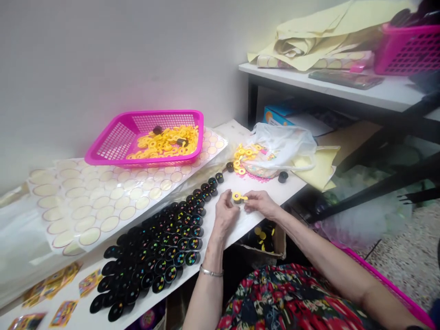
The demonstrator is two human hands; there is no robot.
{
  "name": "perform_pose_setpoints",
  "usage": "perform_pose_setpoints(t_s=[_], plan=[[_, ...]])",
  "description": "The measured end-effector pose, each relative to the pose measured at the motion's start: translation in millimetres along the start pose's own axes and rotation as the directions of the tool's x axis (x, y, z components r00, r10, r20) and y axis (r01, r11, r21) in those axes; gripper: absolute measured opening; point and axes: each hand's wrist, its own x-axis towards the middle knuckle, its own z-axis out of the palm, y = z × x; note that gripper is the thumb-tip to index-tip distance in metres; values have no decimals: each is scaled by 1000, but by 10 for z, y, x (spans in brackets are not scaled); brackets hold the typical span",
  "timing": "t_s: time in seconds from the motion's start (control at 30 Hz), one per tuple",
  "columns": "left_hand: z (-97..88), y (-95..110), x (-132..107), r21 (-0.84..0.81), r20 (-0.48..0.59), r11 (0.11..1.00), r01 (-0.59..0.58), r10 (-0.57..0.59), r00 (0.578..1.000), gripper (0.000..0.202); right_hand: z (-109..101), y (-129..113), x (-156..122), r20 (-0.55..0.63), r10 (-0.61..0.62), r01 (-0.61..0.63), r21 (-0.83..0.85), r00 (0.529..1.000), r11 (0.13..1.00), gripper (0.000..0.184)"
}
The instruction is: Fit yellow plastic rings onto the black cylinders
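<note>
Your right hand [260, 204] pinched the narrow end of a yellow ring piece [236, 196]; your left hand [227, 208] curved beside its round end, its fingers' grip impossible to tell; the piece was over the white table [237, 228], near the black cups [172, 240] and plastic bag [282, 140].

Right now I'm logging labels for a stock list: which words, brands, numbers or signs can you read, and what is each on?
No text can be read.
Yellow-orange printed cards, lower left: any lettering is too small and blurred.
Blue box: its pale and orange print is too blurred.
</note>
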Motion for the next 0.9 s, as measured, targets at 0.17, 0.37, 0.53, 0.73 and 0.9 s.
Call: perform_pose_setpoints(t_s=[0.17, 0.37, 0.53, 0.73, 0.9], plan=[[82, -32, 22, 124, 105, 984, -127, 114, 988, 24, 7, -111, 44, 97, -154, 176, -288, 983, 941, 20], [149, -2, -184, 338, 291, 816, -468, 383, 877, 15, -73, -277, 3, 53, -5, 25, -382, 999, 924, 54], [211, 117, -335, 351, 332, 720, -599, 502, 799, 10, -90, -370, -162, 230, 160, -82, -314, 960, 946, 45], [226, 176, -498, 372, 433, 696, -614, 455, 778, 10, -25, -216, -407, 112, 194, -189, -53, 975, 980, 33], [253, 138, -607, 341, 467, 743, -576, 398, 790, 12, -5, -89, -546, 95, 145, -146, 5, 985, 989, 34]])
